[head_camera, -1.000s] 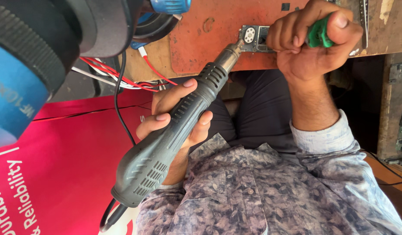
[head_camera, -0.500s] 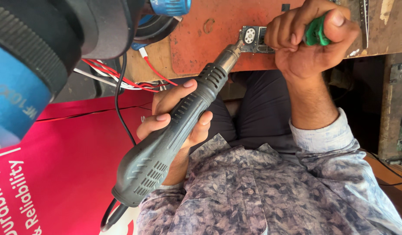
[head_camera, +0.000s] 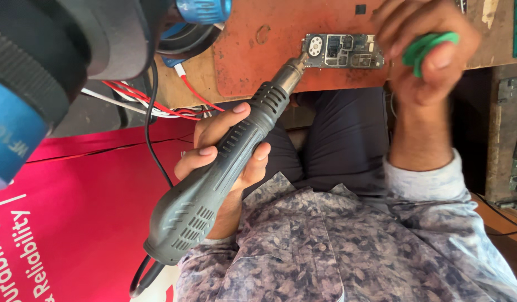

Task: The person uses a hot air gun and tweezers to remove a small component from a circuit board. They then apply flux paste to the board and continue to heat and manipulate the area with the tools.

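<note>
My left hand [head_camera: 216, 131] grips a grey hot-air gun [head_camera: 214, 190] around its ribbed handle. The metal nozzle [head_camera: 292, 68] points at the left end of a small dark circuit board [head_camera: 342, 51] lying on an orange-brown worktop [head_camera: 258, 50]. My right hand [head_camera: 418, 67] is just right of the board, blurred, with its fingers closed on a green-handled tool [head_camera: 427, 45]. The tool's tip is hidden by the fingers. Both sleeves are a grey patterned shirt.
A large black and blue rounded object [head_camera: 40, 84] fills the top left. Red and white wires [head_camera: 158, 103] and a black cord [head_camera: 153, 151] hang off the bench edge. A red printed panel [head_camera: 74, 212] lies at lower left. Dark clutter [head_camera: 516, 156] stands at right.
My right hand has moved right, off the circuit board, which now shows in full. The hot-air gun stays aimed at the board's left end.
</note>
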